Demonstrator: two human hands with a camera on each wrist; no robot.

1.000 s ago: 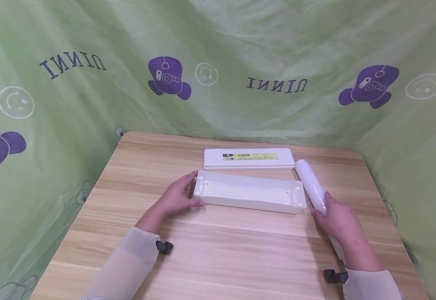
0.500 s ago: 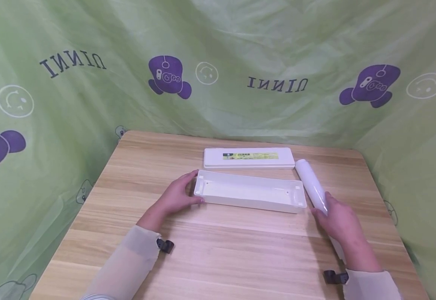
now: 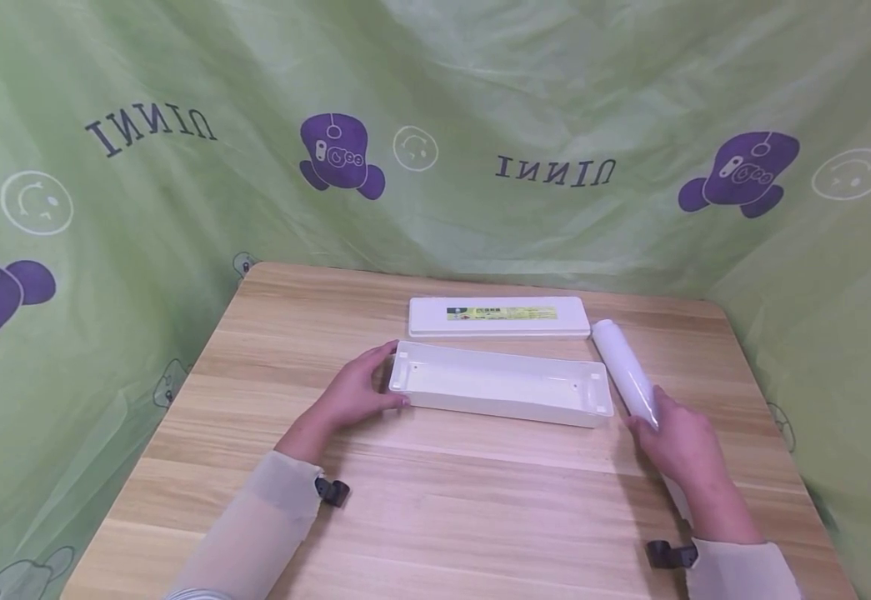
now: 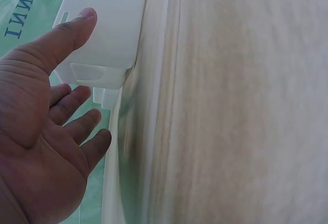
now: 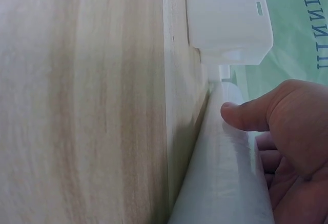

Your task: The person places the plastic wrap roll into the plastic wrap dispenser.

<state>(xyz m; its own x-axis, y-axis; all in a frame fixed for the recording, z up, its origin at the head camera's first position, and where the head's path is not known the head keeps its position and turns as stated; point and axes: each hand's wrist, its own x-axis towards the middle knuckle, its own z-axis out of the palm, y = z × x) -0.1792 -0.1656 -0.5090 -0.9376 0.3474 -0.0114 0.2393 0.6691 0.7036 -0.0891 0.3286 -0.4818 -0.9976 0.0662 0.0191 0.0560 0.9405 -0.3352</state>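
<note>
A long white plastic box (image 3: 503, 387), without its lid and with nothing inside, rests on the table. My left hand (image 3: 352, 392) spans its left end, the thumb on the near side and the index finger at the far corner. In the left wrist view the other fingers (image 4: 91, 120) curve loosely beyond the box's end. To the right of the box a roll of cling film (image 3: 623, 367) lies slanting on the table. My right hand (image 3: 683, 442) holds it around the middle, thumb on one side and fingers on the other, and hides part of its near half.
A white lid (image 3: 498, 327) with a yellow-green label lies behind the box, its right end close to the roll's far end. The wooden table (image 3: 473, 508) is enclosed by a green printed curtain (image 3: 450, 225) along the back and sides.
</note>
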